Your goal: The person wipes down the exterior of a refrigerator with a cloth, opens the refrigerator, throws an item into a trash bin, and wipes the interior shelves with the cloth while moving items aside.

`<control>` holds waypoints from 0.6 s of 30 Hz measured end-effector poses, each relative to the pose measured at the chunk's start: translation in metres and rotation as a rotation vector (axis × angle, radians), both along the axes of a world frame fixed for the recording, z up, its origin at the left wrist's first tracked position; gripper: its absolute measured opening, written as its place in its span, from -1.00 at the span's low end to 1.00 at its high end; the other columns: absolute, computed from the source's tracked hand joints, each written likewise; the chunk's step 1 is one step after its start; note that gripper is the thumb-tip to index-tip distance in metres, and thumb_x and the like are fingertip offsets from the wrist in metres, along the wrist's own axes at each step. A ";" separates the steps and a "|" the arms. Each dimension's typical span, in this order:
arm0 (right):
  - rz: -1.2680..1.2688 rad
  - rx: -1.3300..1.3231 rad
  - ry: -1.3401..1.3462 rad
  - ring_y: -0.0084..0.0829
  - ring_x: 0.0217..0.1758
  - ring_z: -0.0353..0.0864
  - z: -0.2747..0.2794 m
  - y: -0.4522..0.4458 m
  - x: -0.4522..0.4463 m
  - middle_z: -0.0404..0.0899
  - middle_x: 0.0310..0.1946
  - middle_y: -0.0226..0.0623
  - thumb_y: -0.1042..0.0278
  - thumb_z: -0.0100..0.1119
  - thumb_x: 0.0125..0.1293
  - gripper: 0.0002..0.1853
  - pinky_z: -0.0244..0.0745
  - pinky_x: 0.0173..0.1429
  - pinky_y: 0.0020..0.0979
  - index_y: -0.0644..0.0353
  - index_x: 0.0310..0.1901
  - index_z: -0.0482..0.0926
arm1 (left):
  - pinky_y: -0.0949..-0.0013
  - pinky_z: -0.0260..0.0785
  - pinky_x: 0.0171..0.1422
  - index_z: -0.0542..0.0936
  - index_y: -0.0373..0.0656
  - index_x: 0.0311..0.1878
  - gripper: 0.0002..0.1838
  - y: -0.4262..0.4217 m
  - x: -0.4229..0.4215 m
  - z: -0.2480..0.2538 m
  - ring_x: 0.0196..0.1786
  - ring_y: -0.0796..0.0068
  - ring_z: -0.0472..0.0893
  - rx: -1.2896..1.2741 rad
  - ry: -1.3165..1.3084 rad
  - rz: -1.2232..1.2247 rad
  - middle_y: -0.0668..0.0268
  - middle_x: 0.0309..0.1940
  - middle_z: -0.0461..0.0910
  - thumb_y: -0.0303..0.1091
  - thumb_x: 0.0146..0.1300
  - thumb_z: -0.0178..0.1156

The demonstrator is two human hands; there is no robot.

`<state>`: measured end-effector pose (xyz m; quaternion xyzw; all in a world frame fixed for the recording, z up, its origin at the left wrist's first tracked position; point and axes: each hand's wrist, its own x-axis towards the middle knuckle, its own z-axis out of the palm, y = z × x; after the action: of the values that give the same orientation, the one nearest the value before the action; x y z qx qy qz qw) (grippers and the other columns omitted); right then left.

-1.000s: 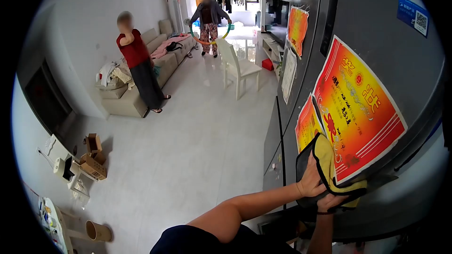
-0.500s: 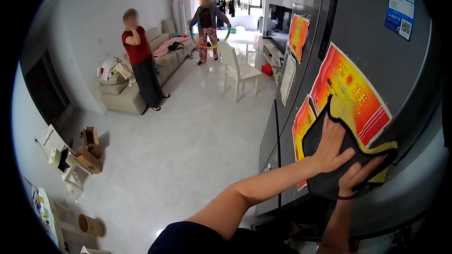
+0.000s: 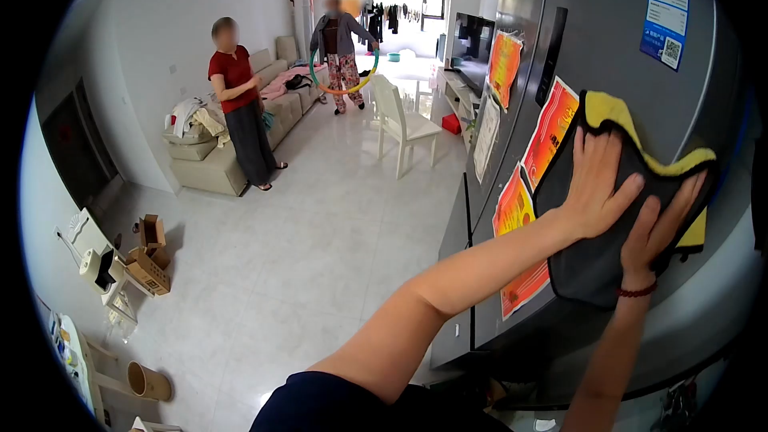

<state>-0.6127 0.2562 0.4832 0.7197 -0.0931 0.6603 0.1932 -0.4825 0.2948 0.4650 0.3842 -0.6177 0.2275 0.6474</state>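
Note:
A grey and yellow cloth with a black edge lies against the dark grey refrigerator door. My left hand presses flat on its grey side, fingers stretched upward and thumb apart. Lower and to the right, my right hand also lies flat on the cloth, thumb spread, with a dark red bead bracelet at the wrist. The cloth's top edge folds over to show yellow. Behind it, a red and yellow poster is mostly covered; another similar poster shows at the lower left.
A blue and white label is on the door's upper part. A white chair stands on the tiled floor. One person stands by the beige sofa; another holds a hoop. Cardboard boxes and a bin are at left.
Both hands have moved up and right with the cloth, covering more of the large poster. The nearer person has lowered a hand from the face; the person with the hoop has shifted left.

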 end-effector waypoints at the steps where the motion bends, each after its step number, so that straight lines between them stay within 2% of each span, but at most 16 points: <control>1: 0.009 -0.016 -0.013 0.10 0.54 -0.05 0.010 0.001 0.002 -0.07 0.47 0.22 0.17 -0.22 0.47 -0.33 -0.14 0.54 -0.05 0.47 0.44 -0.05 | -0.26 -0.31 0.46 0.17 -0.50 0.29 -0.27 -0.002 -0.002 0.007 0.26 -0.18 0.23 0.000 0.010 0.029 -0.15 0.12 0.27 -0.06 0.28 0.04; 4: 0.046 -0.072 -0.067 0.04 0.53 0.02 0.043 0.001 0.007 0.03 0.45 0.17 0.23 -0.20 0.46 -0.39 -0.10 0.54 -0.11 0.47 0.42 0.06 | -0.23 -0.32 0.47 0.13 -0.50 0.33 -0.23 -0.004 -0.005 0.037 0.27 -0.17 0.22 -0.079 0.048 0.020 -0.14 0.17 0.25 -0.03 0.29 0.02; 5: 0.055 -0.099 -0.076 0.02 0.53 0.03 0.055 0.000 0.008 0.04 0.45 0.15 0.24 -0.20 0.46 -0.39 -0.09 0.54 -0.11 0.46 0.41 0.07 | -0.20 -0.22 0.43 0.11 -0.47 0.35 -0.25 -0.010 -0.003 0.047 0.20 -0.14 0.27 -0.073 0.033 0.072 -0.10 0.08 0.30 -0.04 0.32 0.00; 7: 0.061 -0.152 -0.071 -0.01 0.53 0.04 0.066 -0.003 0.008 0.05 0.46 0.12 0.26 -0.19 0.47 -0.41 -0.07 0.54 -0.12 0.45 0.41 0.08 | -0.19 -0.20 0.43 0.09 -0.48 0.36 -0.23 -0.005 -0.004 0.059 0.19 -0.15 0.27 -0.066 0.054 0.021 -0.11 0.09 0.31 -0.01 0.33 -0.01; 10: 0.079 -0.164 -0.076 -0.02 0.53 0.04 0.071 -0.002 0.009 0.04 0.46 0.10 0.25 -0.19 0.47 -0.40 -0.08 0.54 -0.13 0.43 0.42 0.08 | -0.18 -0.20 0.43 0.10 -0.48 0.37 -0.23 -0.006 -0.005 0.062 0.20 -0.15 0.27 -0.098 0.072 0.052 -0.11 0.09 0.31 0.01 0.34 -0.03; 13: 0.052 -0.100 -0.086 -0.05 0.54 0.02 0.067 0.000 0.009 0.04 0.47 0.07 0.25 -0.19 0.46 -0.40 -0.10 0.55 -0.14 0.41 0.43 0.07 | -0.21 -0.31 0.48 0.13 -0.47 0.35 -0.22 -0.004 -0.005 0.056 0.30 -0.17 0.20 -0.010 0.082 -0.015 -0.15 0.20 0.24 0.02 0.32 -0.02; 18: 0.028 -0.047 -0.112 -0.06 0.55 0.01 0.053 0.001 0.010 0.04 0.48 0.05 0.25 -0.20 0.45 -0.39 -0.11 0.55 -0.16 0.40 0.44 0.07 | -0.22 -0.32 0.48 0.14 -0.48 0.35 -0.23 -0.005 -0.004 0.042 0.29 -0.18 0.20 -0.065 0.045 0.036 -0.15 0.21 0.24 0.02 0.33 -0.03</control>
<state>-0.6028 0.2569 0.5361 0.6781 -0.0781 0.7043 0.1952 -0.4867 0.2899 0.5066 0.3791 -0.5883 0.2504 0.6689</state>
